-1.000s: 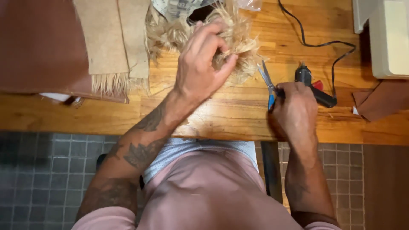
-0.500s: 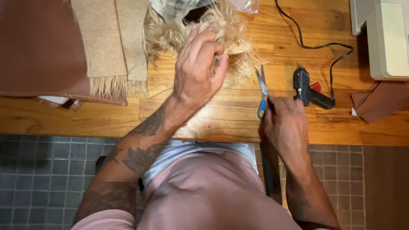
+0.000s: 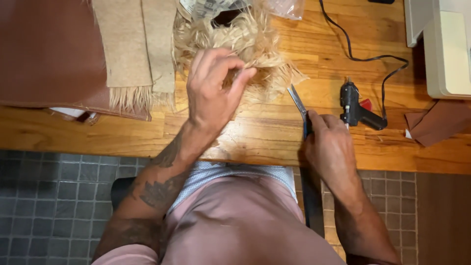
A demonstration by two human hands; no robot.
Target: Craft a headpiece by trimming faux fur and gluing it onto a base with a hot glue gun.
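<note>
1. A brown leather-like sheet [image 3: 46,54] lies flat at the far left of the wooden bench [image 3: 245,137], with two tan felt strips [image 3: 135,44] on its right edge, their fringed pale ends hanging toward the person.
2. The left hand [image 3: 213,91] sits over the near side of a loose bundle of pale blond straw-like fibre [image 3: 245,46]. Its fingers [image 3: 230,64] are curled in, thumb against fingertips, pinching a small tuft of strands; the rest of the bundle rests on the bench just beyond.
3. The fibre looks very light, soft and limp, with no stiffness to hold a shape. Strands seem likely to shed or slide apart, so a hold probably wants a tight pinch close to where the strands are gathered, not at the frayed tips.
4. The right hand [image 3: 331,147] is closed around the blue handles of a pair of steel scissors [image 3: 298,100]. The blades are nearly together and point up toward the right fringe of the bundle, just beside it without clearly touching.
5. A black hot glue gun [image 3: 355,105] lies just right of the scissors, its black cord [image 3: 363,59] looping away toward a cream-coloured machine [image 3: 446,49] at the far right.
</note>
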